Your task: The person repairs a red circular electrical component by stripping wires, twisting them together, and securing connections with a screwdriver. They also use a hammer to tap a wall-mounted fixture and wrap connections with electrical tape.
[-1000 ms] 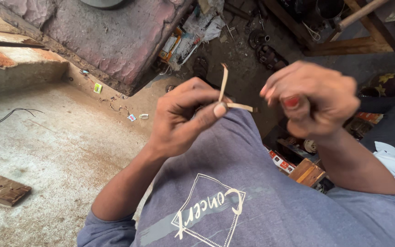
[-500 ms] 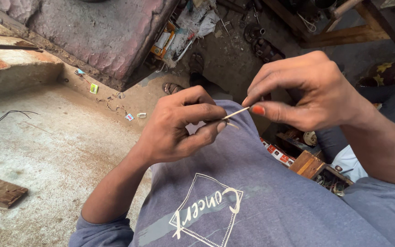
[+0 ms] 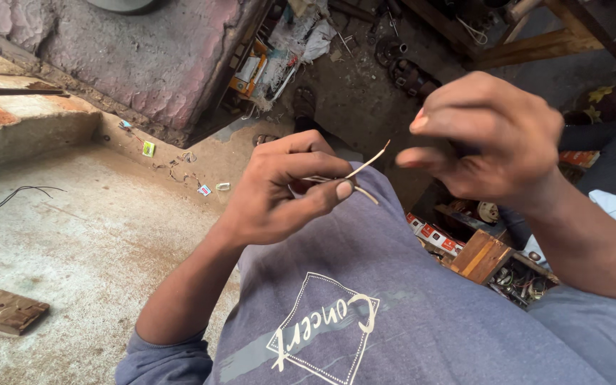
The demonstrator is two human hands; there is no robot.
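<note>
The left hand (image 3: 279, 196) has a thin pale strip (image 3: 360, 171), stiff like a sliver of cane or card, pinched between thumb and forefinger over the person's chest. Its grip is closed tight on the near end, while the far end pokes up and to the right and a second short leg angles down past the thumb, so the strip looks bent or split at the pinch. The right hand (image 3: 490, 139) hangs just beside that free tip without touching it; its fingers are curled loosely inward and I see nothing held in them.

As I judge it, the piece is partly shaped: one fold or split is made, and the free end is not yet in the other hand. Below, the concrete floor (image 3: 73, 242) carries a wooden offcut (image 3: 1, 308) and scattered scraps (image 3: 180, 160).
</note>
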